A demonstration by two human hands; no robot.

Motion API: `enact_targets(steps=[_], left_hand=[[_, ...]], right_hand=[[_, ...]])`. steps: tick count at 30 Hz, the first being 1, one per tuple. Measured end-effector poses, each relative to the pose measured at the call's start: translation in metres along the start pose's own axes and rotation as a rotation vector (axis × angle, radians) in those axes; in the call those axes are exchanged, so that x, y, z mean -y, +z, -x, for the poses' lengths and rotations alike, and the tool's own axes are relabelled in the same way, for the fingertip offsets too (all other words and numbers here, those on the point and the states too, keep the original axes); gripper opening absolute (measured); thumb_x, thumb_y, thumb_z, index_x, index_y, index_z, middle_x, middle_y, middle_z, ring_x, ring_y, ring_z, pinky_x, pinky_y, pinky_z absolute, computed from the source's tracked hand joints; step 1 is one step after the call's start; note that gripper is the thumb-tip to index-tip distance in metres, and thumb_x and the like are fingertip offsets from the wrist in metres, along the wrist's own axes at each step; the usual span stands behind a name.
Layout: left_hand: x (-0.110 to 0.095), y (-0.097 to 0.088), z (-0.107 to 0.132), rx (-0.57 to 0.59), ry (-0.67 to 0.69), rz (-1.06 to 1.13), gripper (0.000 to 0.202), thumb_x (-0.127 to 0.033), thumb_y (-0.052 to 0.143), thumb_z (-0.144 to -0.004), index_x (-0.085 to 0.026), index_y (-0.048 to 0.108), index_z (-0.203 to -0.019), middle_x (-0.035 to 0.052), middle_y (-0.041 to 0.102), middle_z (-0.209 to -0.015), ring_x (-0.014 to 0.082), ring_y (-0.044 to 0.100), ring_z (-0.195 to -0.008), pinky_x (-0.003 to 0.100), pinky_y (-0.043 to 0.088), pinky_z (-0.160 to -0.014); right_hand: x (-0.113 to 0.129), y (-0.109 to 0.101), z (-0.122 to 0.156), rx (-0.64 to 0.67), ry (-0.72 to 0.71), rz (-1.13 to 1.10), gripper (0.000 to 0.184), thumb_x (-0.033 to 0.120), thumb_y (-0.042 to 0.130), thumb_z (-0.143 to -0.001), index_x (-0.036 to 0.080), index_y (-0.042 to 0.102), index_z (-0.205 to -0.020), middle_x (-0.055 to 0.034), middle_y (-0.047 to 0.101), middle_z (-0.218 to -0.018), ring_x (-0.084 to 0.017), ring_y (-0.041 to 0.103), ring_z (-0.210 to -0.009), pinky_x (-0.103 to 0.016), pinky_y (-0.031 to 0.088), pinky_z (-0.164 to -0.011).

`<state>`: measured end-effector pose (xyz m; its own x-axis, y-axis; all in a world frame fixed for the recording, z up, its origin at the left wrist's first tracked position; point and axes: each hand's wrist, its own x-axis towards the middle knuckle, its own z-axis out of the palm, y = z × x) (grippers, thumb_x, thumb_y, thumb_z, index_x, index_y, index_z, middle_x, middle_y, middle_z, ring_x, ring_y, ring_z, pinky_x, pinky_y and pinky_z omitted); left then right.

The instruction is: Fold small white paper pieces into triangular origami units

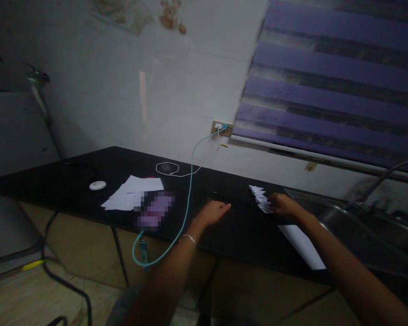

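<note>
My left hand [213, 213] rests low over the black countertop [221, 235], its fingers apart with nothing in them. A thin bracelet circles that wrist. On the right, my right hand [284, 206] bends down with its fingers closed at the edge of small folded white papers [259, 195]. These papers lie in an overlapping row with pointed ends at the far side. The fingertips are partly hidden, and the picture is dim. Under my right forearm lies a flat white sheet of paper [302, 246], close to the counter's front edge.
White sheets [132, 194] lie left, beside a pixelated purple object [155, 212]. A light-blue cable [189, 190] loops from the wall socket [222, 128] over the front edge. A white round object [97, 185] sits further left; a metal sink [340, 222] is at right.
</note>
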<state>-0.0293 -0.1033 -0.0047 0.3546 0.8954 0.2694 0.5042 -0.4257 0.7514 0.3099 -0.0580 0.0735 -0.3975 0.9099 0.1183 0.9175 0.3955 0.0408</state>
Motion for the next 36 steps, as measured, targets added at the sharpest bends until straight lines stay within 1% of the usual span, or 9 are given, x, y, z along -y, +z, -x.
enact_targets(steps=[3,6,9,12,16,20,23,27,36], left_hand=[[-0.002,-0.001,0.001,0.003,-0.009,0.025,0.059,-0.064,0.037,-0.088,-0.016,0.058,-0.063,0.0016,0.056,-0.062,0.0136,0.048,-0.059,0.025,0.030,-0.056],[-0.002,-0.001,0.000,0.008,0.003,0.040,0.058,-0.064,0.037,-0.088,-0.016,0.057,-0.062,0.0009,0.054,-0.060,0.0133,0.046,-0.057,0.025,0.030,-0.056],[0.001,0.000,-0.002,-0.003,0.013,0.056,0.057,-0.064,0.037,-0.088,-0.017,0.055,-0.062,-0.0005,0.052,-0.059,0.0125,0.044,-0.055,0.025,0.029,-0.055],[0.005,0.002,-0.003,0.015,0.039,0.085,0.058,-0.065,0.037,-0.087,-0.016,0.055,-0.062,-0.0013,0.049,-0.058,0.0124,0.044,-0.055,0.025,0.027,-0.054],[0.008,0.003,-0.002,0.014,0.029,0.117,0.058,-0.067,0.037,-0.086,-0.016,0.054,-0.062,-0.0014,0.049,-0.058,0.0123,0.044,-0.055,0.025,0.027,-0.054],[0.007,0.003,-0.002,0.033,0.018,0.153,0.059,-0.069,0.037,-0.084,-0.016,0.052,-0.062,-0.0011,0.049,-0.058,0.0125,0.043,-0.055,0.026,0.027,-0.054],[0.007,0.004,-0.003,0.043,0.020,0.172,0.059,-0.069,0.037,-0.084,-0.017,0.051,-0.061,-0.0015,0.048,-0.057,0.0124,0.042,-0.054,0.026,0.026,-0.054],[0.007,0.004,-0.003,0.034,0.053,0.165,0.059,-0.068,0.036,-0.085,-0.017,0.050,-0.059,-0.0015,0.047,-0.057,0.0120,0.041,-0.054,0.026,0.027,-0.054],[0.004,0.001,0.000,0.069,0.040,0.148,0.057,-0.066,0.036,-0.086,-0.017,0.050,-0.061,-0.0016,0.047,-0.056,0.0120,0.042,-0.054,0.026,0.028,-0.055]], right_hand=[[-0.011,-0.003,0.029,-0.061,0.099,-0.100,0.037,0.032,0.061,-0.077,0.012,0.069,-0.107,-0.0149,0.070,-0.105,-0.027,0.065,-0.094,-0.034,0.050,-0.081],[-0.012,0.012,0.076,0.061,0.198,-0.119,0.039,0.045,0.055,-0.082,0.013,0.070,-0.098,-0.0152,0.071,-0.100,-0.028,0.067,-0.089,-0.034,0.051,-0.077],[0.002,0.038,0.121,0.051,0.391,-0.061,0.045,0.051,0.054,-0.083,0.014,0.068,-0.104,-0.0171,0.069,-0.108,-0.030,0.066,-0.098,-0.036,0.050,-0.084],[0.023,0.056,0.141,-0.010,0.427,-0.025,0.045,0.046,0.036,-0.094,0.014,0.066,-0.105,-0.0175,0.068,-0.110,-0.028,0.067,-0.098,-0.035,0.048,-0.087],[0.041,0.049,0.138,0.048,0.448,0.015,0.041,0.038,0.033,-0.097,0.013,0.066,-0.101,-0.0184,0.070,-0.102,-0.027,0.068,-0.092,-0.031,0.048,-0.079],[0.046,0.031,0.132,0.142,0.467,-0.067,0.043,0.037,0.031,-0.098,0.014,0.067,-0.102,-0.0169,0.071,-0.101,-0.026,0.068,-0.095,-0.029,0.047,-0.075],[0.049,0.024,0.130,0.186,0.480,0.002,0.035,0.027,0.034,-0.097,0.014,0.067,-0.102,-0.0169,0.071,-0.101,-0.026,0.069,-0.094,-0.028,0.045,-0.070],[0.056,0.022,0.128,0.131,0.550,0.191,0.026,0.013,0.043,-0.090,0.011,0.066,-0.101,-0.0208,0.069,-0.100,-0.027,0.069,-0.089,-0.027,0.042,-0.064],[0.057,0.028,0.133,0.051,0.524,0.189,0.026,0.019,0.041,-0.093,0.010,0.066,-0.090,-0.0202,0.070,-0.090,-0.028,0.068,-0.082,-0.029,0.040,-0.061]])
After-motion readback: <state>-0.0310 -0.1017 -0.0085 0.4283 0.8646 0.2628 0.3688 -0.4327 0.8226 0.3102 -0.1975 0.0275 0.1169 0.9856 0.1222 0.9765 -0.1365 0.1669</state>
